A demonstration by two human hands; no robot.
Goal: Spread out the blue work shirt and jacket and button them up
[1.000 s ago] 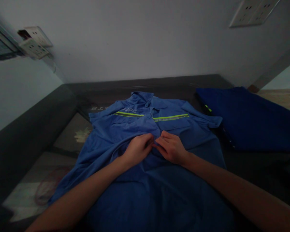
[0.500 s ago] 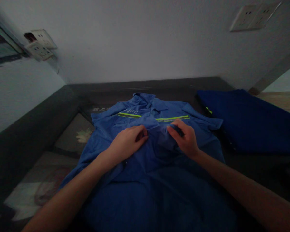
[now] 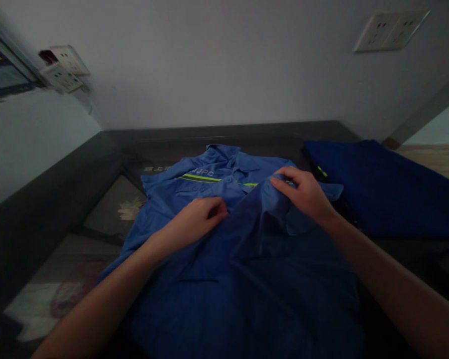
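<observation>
A blue work shirt (image 3: pixel 217 249) with a yellow-green stripe and white lettering lies spread out, its collar toward the wall. My left hand (image 3: pixel 205 214) pinches the cloth near the middle of the front, its fingertips curled together. At the right side of the chest, my right hand (image 3: pixel 297 187) is closed on a fold of the shirt and holds it raised, so the cloth drapes down from the fingers in creases. Part of the stripe is hidden behind this hand.
A folded dark blue garment (image 3: pixel 385 189) lies to the right. The dark surface (image 3: pixel 209 130) under the shirt has a raised edge by the wall. Wall sockets (image 3: pixel 391 31) are at the upper right, and more sockets (image 3: pixel 65 70) hang at the upper left.
My right hand has moved right and slightly up, pulling the shirt front with it and lifting a fold. My left hand has stayed nearly in place.
</observation>
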